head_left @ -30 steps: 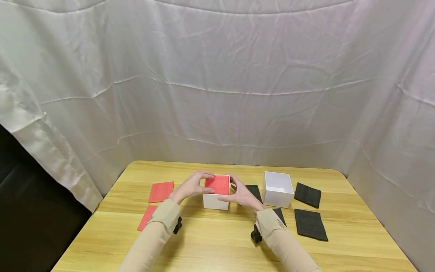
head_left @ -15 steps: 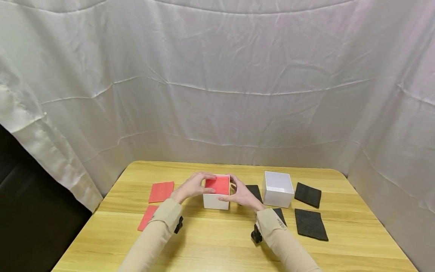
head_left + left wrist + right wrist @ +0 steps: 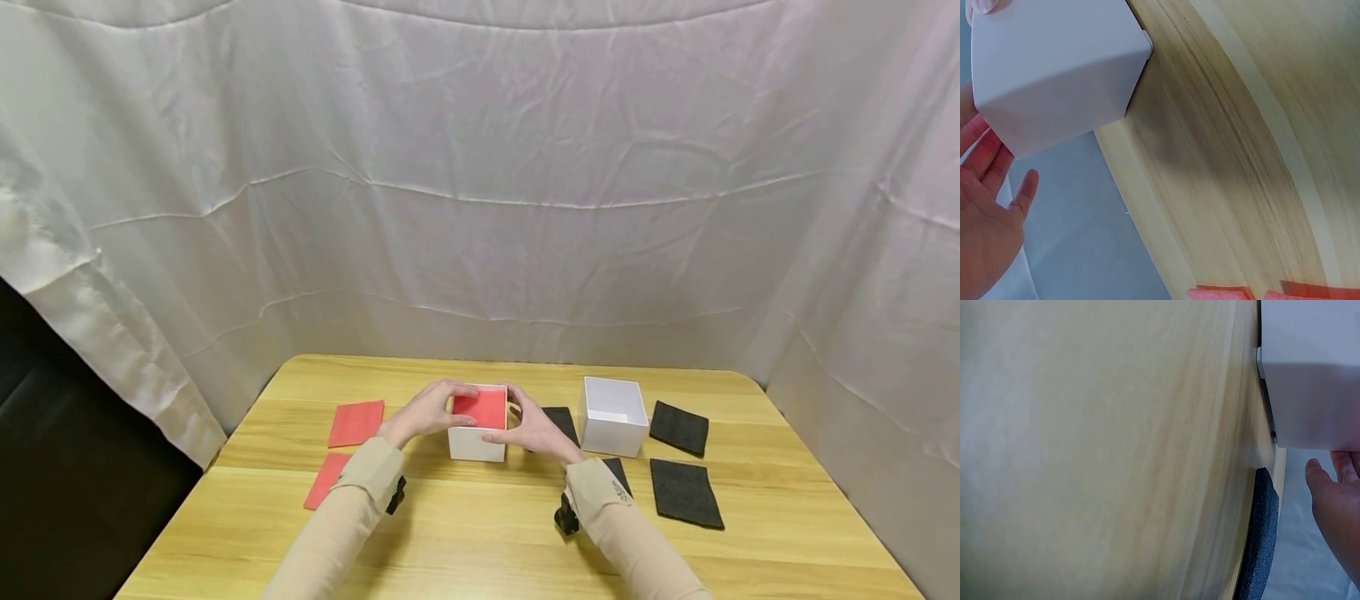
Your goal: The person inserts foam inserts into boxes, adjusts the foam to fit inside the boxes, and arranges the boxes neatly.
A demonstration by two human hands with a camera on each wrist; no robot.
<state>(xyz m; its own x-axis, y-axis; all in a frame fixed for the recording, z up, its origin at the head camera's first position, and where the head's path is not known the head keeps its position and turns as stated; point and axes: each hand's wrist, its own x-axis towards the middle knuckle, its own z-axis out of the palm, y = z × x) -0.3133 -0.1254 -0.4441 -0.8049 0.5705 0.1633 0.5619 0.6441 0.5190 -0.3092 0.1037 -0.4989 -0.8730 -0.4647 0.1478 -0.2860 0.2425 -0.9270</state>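
Left hand point(image 3: 427, 412) on the red pad point(image 3: 486, 408), right hand point(image 3: 534, 429) gripping the box point(image 3: 477, 447)

The head view alone shows the whole layout. The box sits at the middle of the table, with the red pad lying flat just inside its rim. To the left lie two spare red pads point(image 3: 356, 423), the nearer one partly behind the left sleeve point(image 3: 322, 533). To the right stands a second box point(image 3: 615, 440), open at the top; two black pads point(image 3: 684, 493) lie beyond it, and two more show partly behind the right hand and sleeve. The table point(image 3: 480, 533) is light, wood-grained and round at its far corners, with a pale curtain point(image 3: 480, 250) behind it. The left hand comes over the left rim, fingers and thumb spread apart over the red pad, pinching nothing. The right hand straddles the right side, thumb on the near wall and fingers toward the far corner.

The left wrist view adds the box's outer walls, and the left little finger standing away from them. The left fingertips are hidden behind the box.

The right wrist view adds a black pad edge-on near the box. The right little finger sticks out loosely, below the wall.
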